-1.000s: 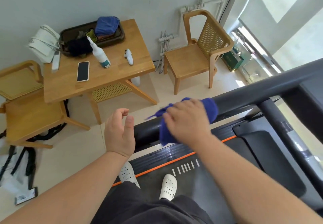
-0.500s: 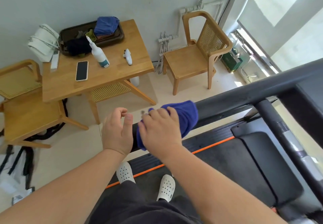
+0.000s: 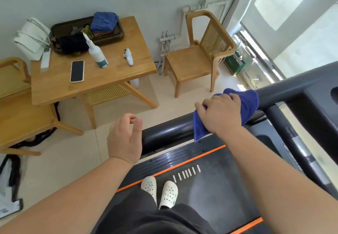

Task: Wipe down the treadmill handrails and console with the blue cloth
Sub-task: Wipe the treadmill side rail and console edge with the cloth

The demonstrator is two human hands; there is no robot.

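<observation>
A blue cloth (image 3: 250,104) is wrapped over the dark grey left handrail (image 3: 168,131) of the treadmill. My right hand (image 3: 222,113) grips the cloth around the rail, about halfway along it. My left hand (image 3: 126,138) hovers beside the rail's near end, fingers loosely curled, holding nothing. The console (image 3: 327,109) is at the right edge, mostly out of view. The rail's underside beneath the cloth is hidden.
My feet in white clogs (image 3: 159,191) stand on the black belt (image 3: 210,188) with orange trim. A wooden table (image 3: 102,80) at the left holds a spray bottle (image 3: 97,54), a phone (image 3: 77,71) and a tray (image 3: 120,32). Wooden chairs (image 3: 199,56) stand on both sides.
My right hand slid the cloth back along the handrail toward the console, after reaching the rail's near end half a second ago. My left hand stayed beside the rail.
</observation>
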